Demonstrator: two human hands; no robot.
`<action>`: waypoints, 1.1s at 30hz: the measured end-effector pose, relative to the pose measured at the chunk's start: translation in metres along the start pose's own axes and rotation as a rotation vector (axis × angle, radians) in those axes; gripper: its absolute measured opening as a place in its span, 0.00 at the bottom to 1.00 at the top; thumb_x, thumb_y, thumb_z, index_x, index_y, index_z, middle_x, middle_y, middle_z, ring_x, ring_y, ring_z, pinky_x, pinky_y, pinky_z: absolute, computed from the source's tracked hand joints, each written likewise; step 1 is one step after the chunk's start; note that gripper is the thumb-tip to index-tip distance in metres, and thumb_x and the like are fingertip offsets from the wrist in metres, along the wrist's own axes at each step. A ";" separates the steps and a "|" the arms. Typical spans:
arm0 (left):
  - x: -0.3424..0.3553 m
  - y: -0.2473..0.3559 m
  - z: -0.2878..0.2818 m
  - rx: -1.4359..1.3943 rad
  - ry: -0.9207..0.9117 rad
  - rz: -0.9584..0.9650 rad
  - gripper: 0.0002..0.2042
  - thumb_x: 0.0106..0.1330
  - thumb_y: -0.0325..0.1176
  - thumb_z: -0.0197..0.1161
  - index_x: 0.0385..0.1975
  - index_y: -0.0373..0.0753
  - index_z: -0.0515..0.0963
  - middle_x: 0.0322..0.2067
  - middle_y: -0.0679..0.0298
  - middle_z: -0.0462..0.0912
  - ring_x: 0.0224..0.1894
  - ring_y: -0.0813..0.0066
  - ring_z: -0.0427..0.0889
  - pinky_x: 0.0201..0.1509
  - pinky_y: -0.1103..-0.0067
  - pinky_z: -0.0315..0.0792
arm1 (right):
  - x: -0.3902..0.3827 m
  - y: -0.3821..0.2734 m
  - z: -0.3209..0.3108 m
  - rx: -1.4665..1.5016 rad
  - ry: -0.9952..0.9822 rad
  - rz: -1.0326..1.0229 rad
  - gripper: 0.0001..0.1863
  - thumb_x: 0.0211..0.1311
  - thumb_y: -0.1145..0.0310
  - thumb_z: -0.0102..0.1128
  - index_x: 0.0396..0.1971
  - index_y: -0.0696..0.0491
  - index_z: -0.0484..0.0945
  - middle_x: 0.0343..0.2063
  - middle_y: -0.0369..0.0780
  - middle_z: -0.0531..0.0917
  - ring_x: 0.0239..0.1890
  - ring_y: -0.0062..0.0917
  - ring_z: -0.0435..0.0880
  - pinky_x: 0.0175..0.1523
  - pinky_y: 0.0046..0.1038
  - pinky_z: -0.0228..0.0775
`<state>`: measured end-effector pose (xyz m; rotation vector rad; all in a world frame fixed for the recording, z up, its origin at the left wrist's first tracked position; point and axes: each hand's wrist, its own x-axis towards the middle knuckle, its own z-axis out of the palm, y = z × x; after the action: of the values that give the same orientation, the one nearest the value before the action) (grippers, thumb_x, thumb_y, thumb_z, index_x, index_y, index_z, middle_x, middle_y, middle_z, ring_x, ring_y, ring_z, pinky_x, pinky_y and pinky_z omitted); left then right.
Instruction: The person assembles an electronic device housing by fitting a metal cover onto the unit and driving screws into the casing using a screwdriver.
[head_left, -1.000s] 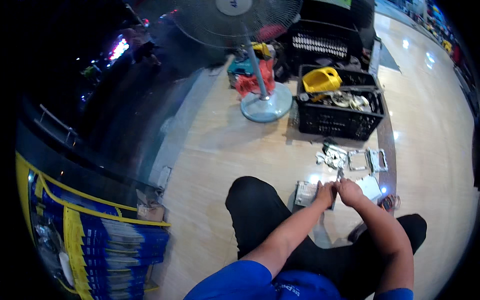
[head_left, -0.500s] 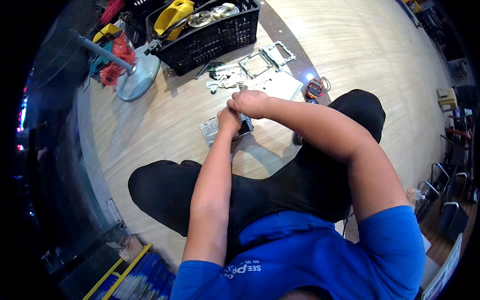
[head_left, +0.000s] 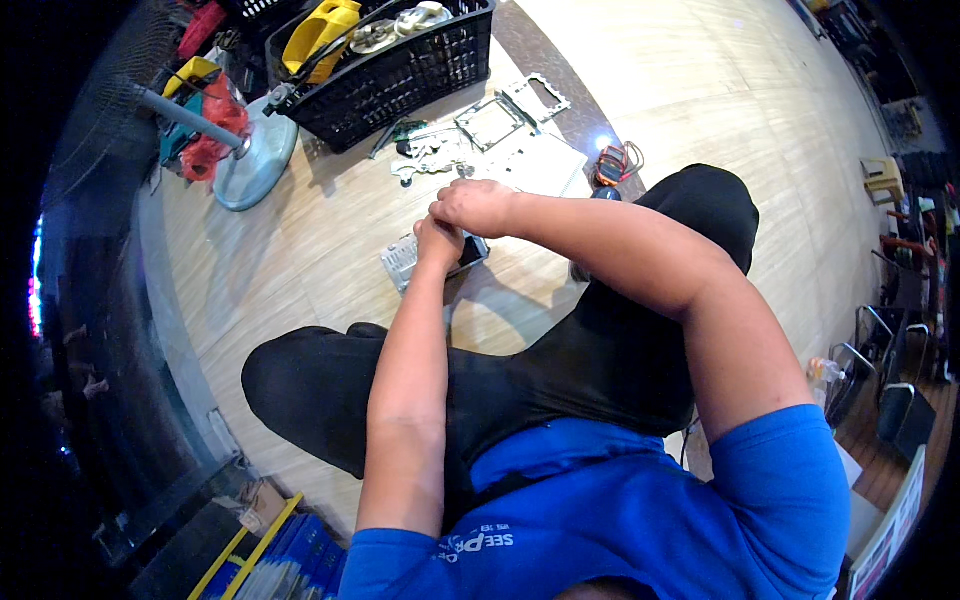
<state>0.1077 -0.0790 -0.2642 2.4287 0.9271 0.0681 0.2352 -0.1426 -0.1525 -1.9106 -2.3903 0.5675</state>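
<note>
A grey metal box with a slotted top and a dark side point(head_left: 402, 262) rests on the floor in front of my crossed legs. My left hand point(head_left: 440, 243) is over the box, its fingers curled and partly covered. My right hand point(head_left: 475, 208) comes across from the right and closes just above the left, the two touching. Whatever sits between the fingers is hidden. Just beyond lie loose pale plates and small parts point(head_left: 440, 152), a thin rectangular frame point(head_left: 492, 122), a bracket with a cut-out point(head_left: 538, 98) and a white sheet point(head_left: 550, 168).
A black plastic crate point(head_left: 385, 95) holding a yellow scoop-like piece point(head_left: 320, 40) stands at the far left. Beside it is a round-based fan stand point(head_left: 255, 165) with a red bag point(head_left: 215, 130). An orange-and-black meter with a lead point(head_left: 610, 165) lies near my right knee.
The whole view has shifted slightly, so the scene sits a little farther left. Both hands stay together over the metal box, with little visible change in their grip.
</note>
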 end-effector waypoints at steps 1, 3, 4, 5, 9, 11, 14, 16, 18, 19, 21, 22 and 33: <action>0.001 -0.001 0.001 0.006 -0.015 0.021 0.13 0.63 0.36 0.55 0.43 0.39 0.79 0.41 0.46 0.82 0.47 0.45 0.80 0.50 0.59 0.74 | 0.000 0.000 0.001 -0.001 0.019 -0.010 0.10 0.60 0.70 0.53 0.41 0.53 0.78 0.42 0.45 0.82 0.48 0.39 0.82 0.52 0.35 0.74; 0.002 -0.001 0.001 0.006 -0.017 0.010 0.13 0.63 0.36 0.55 0.44 0.39 0.79 0.41 0.45 0.82 0.47 0.45 0.80 0.51 0.60 0.73 | 0.001 0.000 0.000 -0.029 -0.020 -0.001 0.11 0.59 0.70 0.54 0.42 0.53 0.77 0.41 0.47 0.82 0.47 0.40 0.82 0.50 0.37 0.75; 0.003 0.000 0.000 0.020 -0.045 -0.014 0.13 0.63 0.36 0.55 0.44 0.39 0.79 0.41 0.45 0.82 0.47 0.45 0.80 0.51 0.60 0.73 | 0.000 -0.002 -0.001 -0.021 0.013 -0.025 0.11 0.59 0.70 0.54 0.42 0.53 0.77 0.41 0.47 0.82 0.47 0.40 0.82 0.50 0.37 0.75; 0.004 0.001 -0.001 0.007 -0.037 -0.009 0.13 0.63 0.36 0.55 0.44 0.39 0.79 0.41 0.45 0.82 0.47 0.45 0.80 0.51 0.60 0.73 | -0.002 -0.004 -0.002 0.009 0.015 0.061 0.12 0.59 0.71 0.54 0.42 0.54 0.76 0.41 0.48 0.82 0.46 0.40 0.83 0.49 0.39 0.76; 0.014 0.001 -0.017 -0.028 -0.165 -0.112 0.12 0.64 0.32 0.53 0.42 0.37 0.80 0.42 0.46 0.82 0.48 0.48 0.80 0.53 0.61 0.71 | 0.001 -0.003 -0.014 -0.073 -0.118 0.198 0.13 0.62 0.70 0.51 0.45 0.57 0.71 0.39 0.50 0.80 0.42 0.45 0.84 0.44 0.43 0.76; 0.013 0.000 -0.024 -0.084 -0.201 -0.111 0.13 0.64 0.34 0.54 0.42 0.36 0.80 0.43 0.44 0.82 0.48 0.44 0.79 0.52 0.62 0.73 | 0.002 -0.001 -0.016 0.022 -0.106 0.266 0.12 0.64 0.68 0.50 0.44 0.55 0.75 0.41 0.52 0.82 0.45 0.44 0.84 0.46 0.41 0.77; 0.013 -0.001 -0.032 -0.208 -0.274 -0.125 0.14 0.66 0.33 0.52 0.43 0.33 0.80 0.45 0.42 0.81 0.51 0.47 0.79 0.54 0.64 0.72 | 0.000 0.004 -0.012 0.006 -0.020 0.124 0.12 0.64 0.65 0.50 0.43 0.53 0.76 0.41 0.49 0.82 0.45 0.42 0.84 0.47 0.41 0.76; 0.012 0.001 -0.030 -0.229 -0.256 -0.150 0.13 0.65 0.30 0.52 0.43 0.33 0.80 0.44 0.43 0.81 0.50 0.49 0.80 0.53 0.65 0.72 | 0.002 0.007 -0.008 -0.004 -0.030 0.095 0.11 0.64 0.67 0.50 0.42 0.53 0.75 0.41 0.48 0.81 0.45 0.41 0.83 0.48 0.40 0.76; 0.011 0.003 -0.027 -0.249 -0.222 -0.171 0.12 0.65 0.27 0.51 0.43 0.33 0.81 0.44 0.44 0.82 0.48 0.50 0.81 0.51 0.67 0.73 | 0.005 0.009 -0.006 0.005 -0.077 0.080 0.10 0.62 0.69 0.50 0.42 0.53 0.75 0.41 0.46 0.80 0.47 0.39 0.82 0.51 0.38 0.74; 0.011 0.003 -0.025 -0.250 -0.190 -0.144 0.13 0.65 0.28 0.51 0.43 0.33 0.80 0.44 0.43 0.81 0.49 0.49 0.80 0.51 0.66 0.73 | 0.005 0.009 -0.006 0.009 -0.058 0.067 0.10 0.62 0.69 0.50 0.42 0.53 0.75 0.41 0.46 0.80 0.47 0.39 0.82 0.51 0.38 0.74; 0.012 0.002 -0.022 -0.251 -0.159 -0.118 0.13 0.66 0.29 0.51 0.44 0.32 0.80 0.44 0.43 0.81 0.49 0.48 0.80 0.52 0.66 0.72 | 0.004 0.009 -0.007 0.013 -0.084 0.056 0.11 0.62 0.69 0.50 0.44 0.53 0.74 0.41 0.47 0.81 0.46 0.41 0.82 0.52 0.38 0.74; 0.013 0.001 -0.021 -0.214 -0.174 -0.117 0.13 0.67 0.30 0.51 0.45 0.33 0.79 0.44 0.43 0.81 0.50 0.48 0.80 0.52 0.65 0.72 | 0.002 0.008 -0.007 0.017 -0.074 0.048 0.11 0.62 0.69 0.50 0.44 0.53 0.74 0.41 0.47 0.81 0.46 0.41 0.82 0.52 0.38 0.74; 0.019 -0.017 -0.002 -0.129 -0.205 -0.118 0.14 0.68 0.36 0.53 0.46 0.36 0.79 0.46 0.45 0.80 0.51 0.48 0.79 0.54 0.63 0.72 | -0.001 0.002 -0.009 -0.050 -0.063 0.097 0.12 0.61 0.71 0.50 0.44 0.54 0.73 0.41 0.47 0.80 0.44 0.41 0.83 0.47 0.39 0.75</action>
<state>0.1116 -0.0556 -0.2734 2.2105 0.9399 -0.1560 0.2400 -0.1412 -0.1448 -2.0687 -2.3818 0.5875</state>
